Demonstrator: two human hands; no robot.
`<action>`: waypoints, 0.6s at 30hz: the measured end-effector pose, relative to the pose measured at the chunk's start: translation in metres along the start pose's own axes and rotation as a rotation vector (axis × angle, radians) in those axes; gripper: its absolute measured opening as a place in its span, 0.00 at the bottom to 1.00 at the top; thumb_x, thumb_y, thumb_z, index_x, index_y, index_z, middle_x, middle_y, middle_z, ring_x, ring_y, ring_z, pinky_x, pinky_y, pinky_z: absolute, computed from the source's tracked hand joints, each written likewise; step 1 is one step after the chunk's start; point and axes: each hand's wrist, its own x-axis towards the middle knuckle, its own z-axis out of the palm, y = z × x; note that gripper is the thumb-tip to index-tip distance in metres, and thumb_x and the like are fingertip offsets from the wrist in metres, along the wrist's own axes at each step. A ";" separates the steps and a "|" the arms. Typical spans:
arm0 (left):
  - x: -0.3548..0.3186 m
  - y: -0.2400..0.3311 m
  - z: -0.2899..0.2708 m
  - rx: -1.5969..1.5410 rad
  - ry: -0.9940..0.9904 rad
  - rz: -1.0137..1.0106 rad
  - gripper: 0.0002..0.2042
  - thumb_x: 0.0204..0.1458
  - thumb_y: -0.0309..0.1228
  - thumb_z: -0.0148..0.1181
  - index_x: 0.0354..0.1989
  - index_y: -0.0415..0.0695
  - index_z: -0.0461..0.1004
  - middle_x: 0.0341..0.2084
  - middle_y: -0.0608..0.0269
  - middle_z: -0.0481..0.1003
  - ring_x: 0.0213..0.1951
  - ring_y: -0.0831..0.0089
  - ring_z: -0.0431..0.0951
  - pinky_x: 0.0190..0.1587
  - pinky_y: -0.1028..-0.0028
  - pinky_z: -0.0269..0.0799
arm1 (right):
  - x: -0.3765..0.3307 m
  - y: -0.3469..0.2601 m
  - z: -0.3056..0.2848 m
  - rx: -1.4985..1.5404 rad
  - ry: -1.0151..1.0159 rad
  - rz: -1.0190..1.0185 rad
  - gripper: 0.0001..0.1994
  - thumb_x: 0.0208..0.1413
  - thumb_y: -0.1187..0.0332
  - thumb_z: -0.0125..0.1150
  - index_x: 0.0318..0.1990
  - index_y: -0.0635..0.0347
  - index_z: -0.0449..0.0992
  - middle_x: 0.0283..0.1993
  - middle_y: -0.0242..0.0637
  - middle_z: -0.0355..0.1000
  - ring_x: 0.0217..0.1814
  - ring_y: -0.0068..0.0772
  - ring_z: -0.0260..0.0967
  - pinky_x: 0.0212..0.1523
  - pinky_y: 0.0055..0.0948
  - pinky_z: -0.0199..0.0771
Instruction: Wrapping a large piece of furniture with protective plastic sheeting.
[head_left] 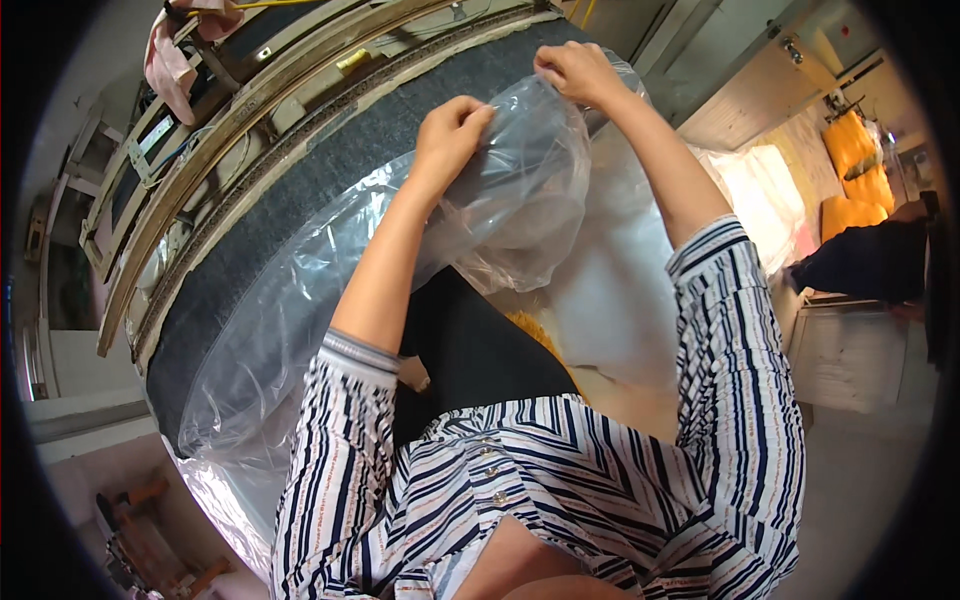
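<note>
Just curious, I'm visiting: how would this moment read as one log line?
left hand: pinching clear plastic bag | right hand: gripping bag's top edge | bag over grey felt table

A clear plastic bag [520, 190], thin, glossy and creased, lies over a surface [300, 220] covered in dark grey, matt, felt-like cloth. Pale wooden framing [250, 100] with a rough, worn finish borders its far edge. A pink cloth [175, 50] hangs limp at the far left corner.
</note>
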 end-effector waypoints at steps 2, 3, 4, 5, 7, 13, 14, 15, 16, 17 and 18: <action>-0.032 -0.011 -0.025 -0.139 0.036 0.019 0.10 0.53 0.35 0.55 0.31 0.39 0.73 0.20 0.72 0.68 0.25 0.84 0.64 0.27 0.80 0.62 | -0.009 -0.021 -0.011 0.247 0.073 -0.187 0.08 0.48 0.62 0.51 0.34 0.51 0.73 0.28 0.38 0.72 0.36 0.42 0.70 0.38 0.39 0.68; -0.054 -0.004 -0.043 -0.090 0.065 0.026 0.09 0.53 0.34 0.55 0.32 0.40 0.73 0.21 0.73 0.68 0.25 0.84 0.64 0.28 0.81 0.61 | -0.015 -0.046 -0.018 0.404 0.032 -0.203 0.09 0.47 0.62 0.50 0.34 0.52 0.72 0.29 0.39 0.72 0.34 0.44 0.70 0.35 0.39 0.68; -0.077 -0.001 -0.063 -0.073 0.061 -0.008 0.09 0.53 0.34 0.56 0.32 0.41 0.73 0.22 0.73 0.68 0.27 0.84 0.64 0.29 0.82 0.60 | -0.024 -0.074 -0.033 0.425 0.057 -0.260 0.10 0.46 0.63 0.48 0.33 0.54 0.72 0.30 0.40 0.72 0.33 0.46 0.70 0.32 0.39 0.68; -0.108 0.010 -0.082 0.057 0.132 -0.062 0.08 0.51 0.32 0.58 0.30 0.40 0.74 0.23 0.72 0.68 0.27 0.84 0.64 0.30 0.82 0.60 | -0.032 -0.102 -0.043 0.438 0.081 -0.345 0.10 0.45 0.63 0.49 0.32 0.55 0.73 0.29 0.41 0.72 0.33 0.45 0.70 0.32 0.39 0.68; -0.163 0.013 -0.115 0.207 0.306 -0.016 0.06 0.49 0.28 0.59 0.27 0.38 0.74 0.25 0.69 0.67 0.29 0.82 0.65 0.32 0.82 0.60 | -0.049 -0.140 -0.053 0.502 -0.090 -0.465 0.08 0.43 0.66 0.53 0.31 0.58 0.73 0.25 0.41 0.70 0.28 0.44 0.68 0.29 0.37 0.66; -0.381 0.034 -0.250 0.414 0.904 -0.165 0.05 0.54 0.26 0.54 0.35 0.38 0.74 0.32 0.70 0.70 0.34 0.81 0.68 0.38 0.82 0.64 | -0.097 -0.170 -0.028 0.480 -0.110 -0.483 0.06 0.41 0.71 0.54 0.29 0.56 0.73 0.22 0.36 0.70 0.27 0.41 0.69 0.28 0.37 0.66; -0.403 0.080 -0.238 0.594 1.064 -0.166 0.07 0.55 0.26 0.52 0.38 0.37 0.74 0.35 0.64 0.73 0.37 0.76 0.71 0.42 0.79 0.66 | -0.104 -0.171 -0.023 0.489 -0.106 -0.471 0.06 0.41 0.71 0.54 0.29 0.56 0.73 0.22 0.36 0.70 0.27 0.41 0.69 0.28 0.37 0.66; -0.438 0.093 -0.263 0.985 1.168 -0.220 0.09 0.56 0.27 0.51 0.39 0.36 0.74 0.36 0.59 0.75 0.38 0.72 0.72 0.45 0.77 0.67 | -0.115 -0.169 -0.022 0.562 -0.085 -0.416 0.06 0.41 0.71 0.54 0.29 0.56 0.73 0.23 0.35 0.70 0.28 0.41 0.69 0.29 0.37 0.66; -0.470 0.107 -0.290 0.915 1.233 -0.202 0.10 0.55 0.29 0.51 0.38 0.35 0.74 0.34 0.57 0.75 0.37 0.70 0.73 0.44 0.75 0.68 | -0.128 -0.166 -0.020 0.632 -0.063 -0.357 0.05 0.41 0.72 0.54 0.29 0.55 0.73 0.23 0.34 0.71 0.28 0.40 0.69 0.29 0.37 0.67; -0.480 0.084 -0.318 0.896 1.200 -0.199 0.10 0.55 0.29 0.51 0.38 0.35 0.74 0.34 0.57 0.75 0.37 0.70 0.73 0.44 0.75 0.68 | -0.142 -0.162 -0.018 0.711 -0.090 -0.282 0.06 0.42 0.73 0.54 0.30 0.54 0.73 0.28 0.32 0.72 0.32 0.39 0.70 0.31 0.37 0.67; -0.494 0.083 -0.335 0.894 1.179 -0.209 0.10 0.55 0.29 0.51 0.38 0.35 0.74 0.34 0.57 0.75 0.36 0.70 0.73 0.44 0.75 0.68 | -0.150 -0.164 -0.018 0.703 -0.091 -0.276 0.06 0.42 0.73 0.54 0.30 0.54 0.73 0.28 0.32 0.72 0.32 0.39 0.70 0.31 0.37 0.67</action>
